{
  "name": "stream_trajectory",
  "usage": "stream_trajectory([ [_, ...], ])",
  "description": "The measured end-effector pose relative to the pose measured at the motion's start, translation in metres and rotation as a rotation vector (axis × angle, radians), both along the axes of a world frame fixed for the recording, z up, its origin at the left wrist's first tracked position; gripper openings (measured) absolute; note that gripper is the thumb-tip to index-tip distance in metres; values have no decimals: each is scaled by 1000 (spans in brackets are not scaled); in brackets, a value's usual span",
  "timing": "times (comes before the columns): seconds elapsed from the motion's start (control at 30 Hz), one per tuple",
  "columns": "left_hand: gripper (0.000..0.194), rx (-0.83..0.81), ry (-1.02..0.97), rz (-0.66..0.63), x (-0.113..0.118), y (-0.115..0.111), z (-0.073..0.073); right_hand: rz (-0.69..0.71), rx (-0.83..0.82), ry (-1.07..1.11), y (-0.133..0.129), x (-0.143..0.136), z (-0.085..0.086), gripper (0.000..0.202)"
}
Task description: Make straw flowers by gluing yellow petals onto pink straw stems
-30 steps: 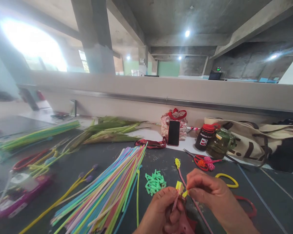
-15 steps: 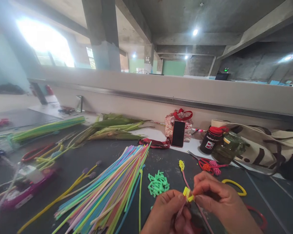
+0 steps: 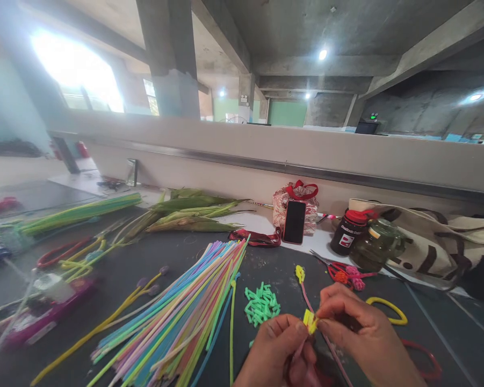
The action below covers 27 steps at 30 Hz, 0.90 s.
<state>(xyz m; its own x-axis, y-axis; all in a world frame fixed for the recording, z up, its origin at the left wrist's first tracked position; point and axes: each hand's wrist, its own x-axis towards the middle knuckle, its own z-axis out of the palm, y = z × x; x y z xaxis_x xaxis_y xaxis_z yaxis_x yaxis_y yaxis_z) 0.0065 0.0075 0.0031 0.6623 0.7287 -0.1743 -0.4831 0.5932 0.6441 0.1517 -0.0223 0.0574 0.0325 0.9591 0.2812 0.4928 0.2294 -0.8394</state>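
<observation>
My left hand [image 3: 277, 346] pinches a small yellow bundle of short tube-like pieces [image 3: 310, 321] between thumb and fingertips. From the other side, the closed fingertips of my right hand [image 3: 352, 330] grip the right edge of the same bundle. Something pink, partly hidden, hangs below my left fingers. A pink stem with a yellow knotted head [image 3: 300, 274] lies just beyond my hands and passes under them. Left of the bundle is a pile of short cut green pieces [image 3: 261, 304].
Long coloured straw-like strands [image 3: 185, 317] fan across the dark table. Scissors with red handles [image 3: 342, 271], a phone [image 3: 294, 222], a black bottle [image 3: 347, 232] and a canvas bag [image 3: 419, 242] stand or lie at the right back. Corn husks [image 3: 185, 209] lie at the back.
The yellow bundle has turned slightly, and its pieces sit closer together between my fingertips. Both hands stay in nearly the same place.
</observation>
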Motion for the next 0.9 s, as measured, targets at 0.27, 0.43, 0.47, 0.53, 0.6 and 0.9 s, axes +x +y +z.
stream_trajectory([
  [0.27, 31, 20, -21, -12, -2, -2, 2, -12, 17, -73, 0, -1, -2, 16],
  [0.43, 34, -25, 25, 48, 2, -1, 0, -12, 21, -77, 0, 0, -1, 12],
  [0.47, 33, -24, 32, 49, 2, -2, 1, -11, 20, -81, 0, 1, -1, 12],
  [0.53, 28, -5, 44, 49, 0, -3, 3, 2, 13, -103, 0, 3, 0, 12],
  [0.6, 26, 17, 40, 50, -2, -4, 4, 31, 2, -137, 2, 5, 0, 12],
  [0.9, 35, 73, 59, 45, 1, -2, -9, 49, -6, -84, 1, 2, -2, 12],
])
